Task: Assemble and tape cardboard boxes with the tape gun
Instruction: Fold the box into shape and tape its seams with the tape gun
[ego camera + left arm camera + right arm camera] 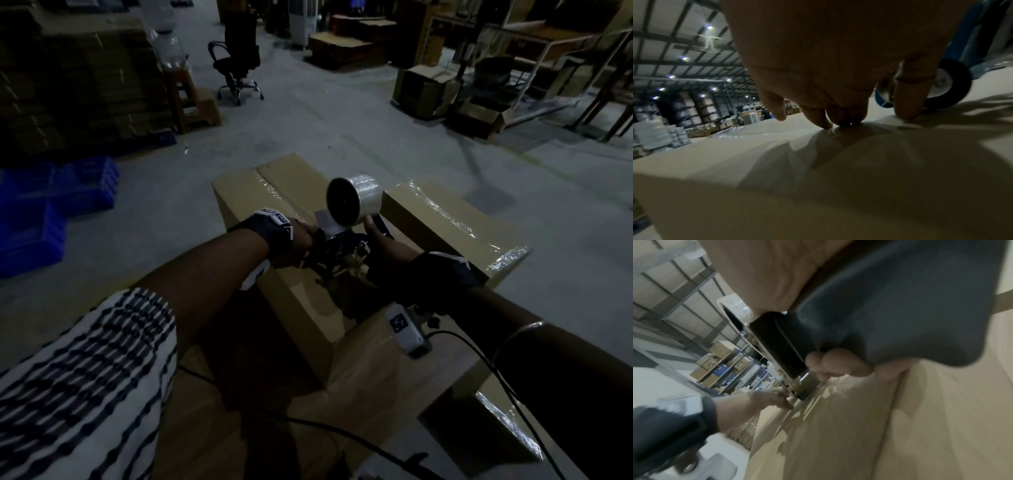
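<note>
Our right hand (394, 253) curls around the tape gun (346, 246) on the cardboard box (301, 308); our left hand (828, 65) presses bent fingertips (906, 104) on its taped seam. Beyond stand another taped box (455, 226), blue crates (51, 205), an office chair (236, 65).

Right hand (838, 365) around tape gun (783, 344) on cardboard box (900, 426)
</note>
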The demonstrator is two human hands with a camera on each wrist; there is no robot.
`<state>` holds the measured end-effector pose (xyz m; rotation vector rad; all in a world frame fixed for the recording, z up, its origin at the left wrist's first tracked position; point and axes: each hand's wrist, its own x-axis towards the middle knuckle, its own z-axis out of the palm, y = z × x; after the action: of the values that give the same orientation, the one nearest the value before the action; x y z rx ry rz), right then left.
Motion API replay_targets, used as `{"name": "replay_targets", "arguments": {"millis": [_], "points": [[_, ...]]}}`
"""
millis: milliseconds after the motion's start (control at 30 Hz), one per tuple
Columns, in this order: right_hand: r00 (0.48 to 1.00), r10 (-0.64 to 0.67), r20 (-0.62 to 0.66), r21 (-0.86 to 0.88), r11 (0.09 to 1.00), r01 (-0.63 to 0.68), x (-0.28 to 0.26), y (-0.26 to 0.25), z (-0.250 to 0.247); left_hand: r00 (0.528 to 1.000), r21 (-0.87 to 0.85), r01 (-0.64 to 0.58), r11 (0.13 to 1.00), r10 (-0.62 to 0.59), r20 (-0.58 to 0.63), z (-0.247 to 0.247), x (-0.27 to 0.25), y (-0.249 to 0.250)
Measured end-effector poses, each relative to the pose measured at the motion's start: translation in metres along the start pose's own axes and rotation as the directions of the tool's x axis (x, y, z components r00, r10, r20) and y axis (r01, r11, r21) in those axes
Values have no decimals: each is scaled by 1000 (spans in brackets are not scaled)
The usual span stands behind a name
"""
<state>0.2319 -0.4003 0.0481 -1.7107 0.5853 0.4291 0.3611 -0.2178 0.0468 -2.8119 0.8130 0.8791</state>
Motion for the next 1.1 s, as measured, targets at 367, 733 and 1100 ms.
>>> {"name": "replay_targets", "arguments": {"millis": [367,733,1100], "points": [[996,63,60,7,998,-63,-36,17,-15,1000,-171,4,985,-6,-13,7,10,5],[984,175,-31,13,985,-175,-49,55,-31,998,69,-54,996,52,26,11,26,6],[991,132,7,-11,991,-132,-45,53,-18,993,125,-116,985,120,-21,5,13,8]]}}
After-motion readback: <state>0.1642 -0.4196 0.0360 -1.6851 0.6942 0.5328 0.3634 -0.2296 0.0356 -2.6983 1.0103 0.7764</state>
